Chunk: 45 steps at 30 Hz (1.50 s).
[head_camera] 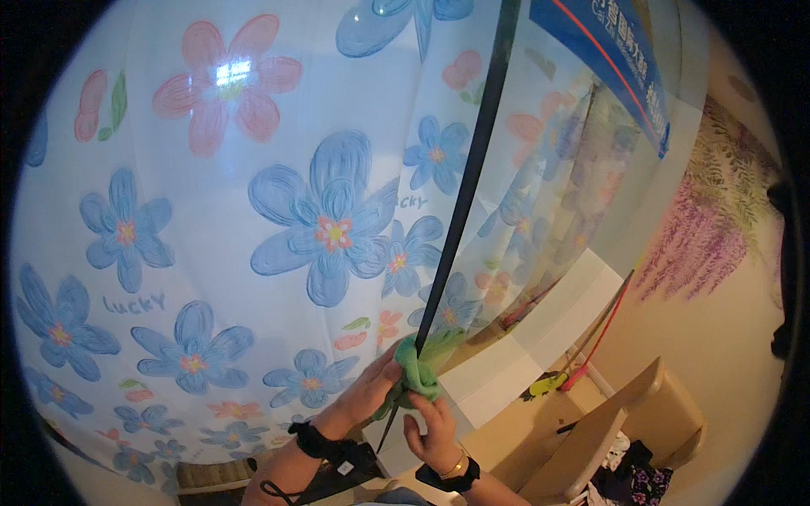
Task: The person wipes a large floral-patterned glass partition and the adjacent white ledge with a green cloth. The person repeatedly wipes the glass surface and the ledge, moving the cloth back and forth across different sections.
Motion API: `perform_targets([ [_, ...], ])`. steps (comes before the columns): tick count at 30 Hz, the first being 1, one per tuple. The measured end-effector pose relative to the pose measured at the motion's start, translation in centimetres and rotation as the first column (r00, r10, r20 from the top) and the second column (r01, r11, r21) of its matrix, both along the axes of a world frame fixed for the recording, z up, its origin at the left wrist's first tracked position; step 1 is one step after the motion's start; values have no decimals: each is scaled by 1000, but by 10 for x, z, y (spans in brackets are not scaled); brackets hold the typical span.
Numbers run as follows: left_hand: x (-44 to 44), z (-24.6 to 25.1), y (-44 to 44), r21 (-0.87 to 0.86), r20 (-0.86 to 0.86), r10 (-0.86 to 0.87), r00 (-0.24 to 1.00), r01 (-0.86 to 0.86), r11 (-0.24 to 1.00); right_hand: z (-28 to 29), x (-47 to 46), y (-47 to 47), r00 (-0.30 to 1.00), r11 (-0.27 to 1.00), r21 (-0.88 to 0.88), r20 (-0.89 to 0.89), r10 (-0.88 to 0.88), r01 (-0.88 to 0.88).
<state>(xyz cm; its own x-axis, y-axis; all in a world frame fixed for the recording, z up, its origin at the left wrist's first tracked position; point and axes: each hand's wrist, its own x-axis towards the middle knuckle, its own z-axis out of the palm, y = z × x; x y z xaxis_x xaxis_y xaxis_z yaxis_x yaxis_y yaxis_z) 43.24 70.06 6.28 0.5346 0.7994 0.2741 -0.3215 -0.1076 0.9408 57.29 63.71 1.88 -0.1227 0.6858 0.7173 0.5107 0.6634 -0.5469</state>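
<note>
A green cloth (419,370) is wrapped around the lower part of a long dark edge strip (465,183) on what looks like a glass door. My left hand (370,389) grips the cloth from the left, its fingers partly covered by the folds. Just below and to the right, my right hand (435,433) has its fingertips against the cloth's lower edge, the thumb apart; whether it grips the fabric is unclear. Behind the glass, a white curtain (209,265) printed with blue and pink flowers fills the left side. Light reflects off the pane.
A blue sign (607,57) bearing writing is on the glass at upper right. Beyond stand a white panel or box (531,341), a red-handled mop or broom (598,348) by the wall, and a tan bin-like container (626,405) with clothes (633,471). Purple flowers (696,234) decorate the wall.
</note>
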Motion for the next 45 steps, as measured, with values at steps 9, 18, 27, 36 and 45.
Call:
perform_targets([
  [9,3,-53,0,-124,-74,43,996,-52,991,-44,27,6,948,976,-159,258,188,-150],
  [18,-3,-56,8,-99,-122,57,991,-69,993,-34,24,-1,978,992,4,-170,-122,125],
  [27,-12,-58,24,323,-45,-218,975,221,920,-41,-18,-17,947,939,-198,219,-237,281],
  [36,-20,-98,56,83,-280,-534,798,574,815,-86,-86,-25,832,818,-182,242,-500,545],
  [45,7,-92,70,35,-180,-681,709,697,716,-95,-122,-11,834,744,-495,-67,-548,449],
])
